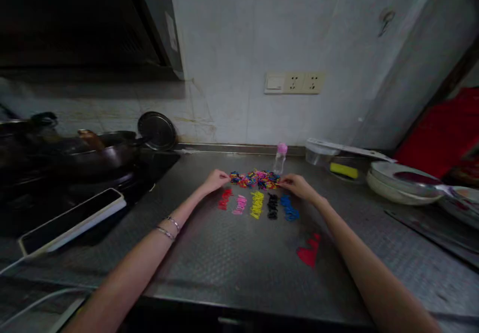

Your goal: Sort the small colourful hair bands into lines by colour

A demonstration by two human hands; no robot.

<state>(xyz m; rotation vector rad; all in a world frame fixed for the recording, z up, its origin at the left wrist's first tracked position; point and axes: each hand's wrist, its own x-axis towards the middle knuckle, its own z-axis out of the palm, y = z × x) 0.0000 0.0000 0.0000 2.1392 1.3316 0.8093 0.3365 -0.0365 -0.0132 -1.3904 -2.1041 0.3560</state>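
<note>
A mixed heap of small, many-coloured strands (258, 178), which look like little rubber bands, stretches across the steel counter (209, 268). At its left end is my left hand (216, 180), fingertips pinched together against the edge. My right hand (297, 185) pinches at the right end in the same way. Whatever the fingertips hold is too small to make out. In front of the heap lie single-colour piles: red (225, 199), pink (240, 204), yellow (257, 204), black (273, 206) and blue (289, 208). Behind the right hand stands a clear bottle with a pink cap (282, 149).
Nearer me lies a red cut-out shape (309, 252). On the left are a pan (108, 158), a round lid (157, 131) and a white-edged device (75, 218) with a cable. Stacked bowls (396, 193), a plastic tub (317, 153) and a yellow sponge (343, 170) stand right.
</note>
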